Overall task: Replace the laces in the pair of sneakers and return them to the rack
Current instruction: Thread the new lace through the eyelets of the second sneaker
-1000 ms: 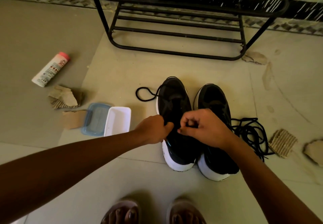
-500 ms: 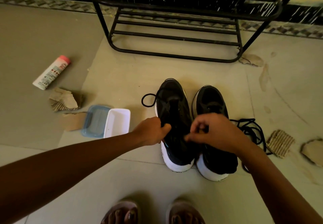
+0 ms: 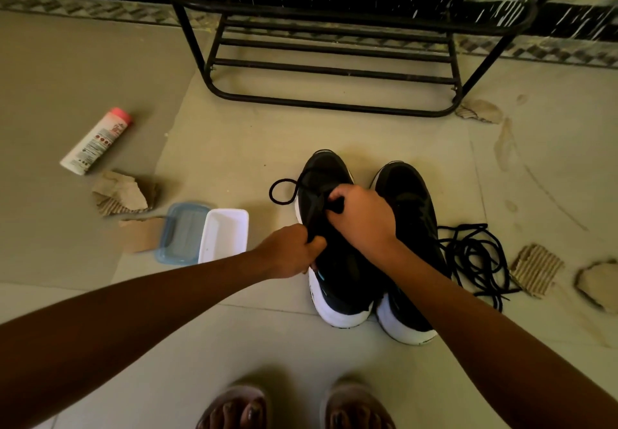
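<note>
Both black sneakers sit on the floor, near the empty rack. The left hand and right hand pinch the lace on the left shoe. Lacing looks unfinished; more laces lie right.

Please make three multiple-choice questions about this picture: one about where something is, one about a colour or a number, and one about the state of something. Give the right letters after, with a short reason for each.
1. Where does the loose pile of black lace lie?
A. on the rack
B. on the floor right of the sneakers
C. inside the white tray

2. What colour is the cap of the bottle?
A. pink
B. green
C. black

3. What is the state of the rack?
A. full of shoes
B. fallen over
C. standing, no shoes on the visible shelves

Answers:
1 B, the pile lies beside the right sneaker.
2 A, the cap at its far end is pink.
3 C, both sneakers are on the floor, where the left hand and right hand work on the left sneaker.
</note>
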Action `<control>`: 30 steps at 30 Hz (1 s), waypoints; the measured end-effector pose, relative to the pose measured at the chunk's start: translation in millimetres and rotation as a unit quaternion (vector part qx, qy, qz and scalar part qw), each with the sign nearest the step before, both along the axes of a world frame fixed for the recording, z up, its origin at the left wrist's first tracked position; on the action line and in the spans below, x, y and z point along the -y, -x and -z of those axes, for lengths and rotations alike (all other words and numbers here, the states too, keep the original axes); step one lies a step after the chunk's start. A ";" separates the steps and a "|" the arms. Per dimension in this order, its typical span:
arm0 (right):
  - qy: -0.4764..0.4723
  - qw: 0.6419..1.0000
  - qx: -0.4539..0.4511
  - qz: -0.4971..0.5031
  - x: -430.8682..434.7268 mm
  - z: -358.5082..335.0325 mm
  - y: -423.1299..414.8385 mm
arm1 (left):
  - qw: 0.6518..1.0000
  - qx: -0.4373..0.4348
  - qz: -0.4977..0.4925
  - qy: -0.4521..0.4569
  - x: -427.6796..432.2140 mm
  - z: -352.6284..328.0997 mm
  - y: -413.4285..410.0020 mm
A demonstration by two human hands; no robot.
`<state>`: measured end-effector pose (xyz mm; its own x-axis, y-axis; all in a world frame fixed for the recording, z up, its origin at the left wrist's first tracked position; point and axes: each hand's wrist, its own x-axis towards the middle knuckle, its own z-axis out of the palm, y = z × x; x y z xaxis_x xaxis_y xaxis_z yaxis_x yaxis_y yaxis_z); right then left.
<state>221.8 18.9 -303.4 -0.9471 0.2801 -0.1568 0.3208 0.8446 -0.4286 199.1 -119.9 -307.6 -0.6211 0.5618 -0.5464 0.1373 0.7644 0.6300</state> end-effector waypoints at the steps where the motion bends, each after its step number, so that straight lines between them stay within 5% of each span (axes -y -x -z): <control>1: -0.008 1.000 -0.005 0.000 0.4 0.4 1.2 | 1.000 0.002 0.001 -0.002 -0.5 0.6 0.2; 6: -0.016 0.999 -0.015 -0.044 2.4 4.0 1.5 | 1.000 0.009 -0.010 -0.009 0.1 2.7 -0.7; 11: 0.154 0.979 0.029 -0.130 -22.9 -10.4 -4.8 | 0.999 0.016 -0.047 -0.017 -3.4 3.9 -3.4; 19: 0.337 0.864 0.251 -0.278 -31.4 -50.3 -67.0 | 0.996 0.046 -0.073 -0.012 -4.6 4.4 -4.1; 30: 0.205 0.751 0.448 -0.439 6.1 -55.4 -94.7 | 0.991 0.089 -0.095 -0.016 -4.9 -6.1 -5.3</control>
<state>316.5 12.8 -248.0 -0.2019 -0.6369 -0.7440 0.0318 0.7550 -0.6550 204.4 -115.0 -301.5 -0.6132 0.4621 -0.6407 -0.1226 0.7456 0.6551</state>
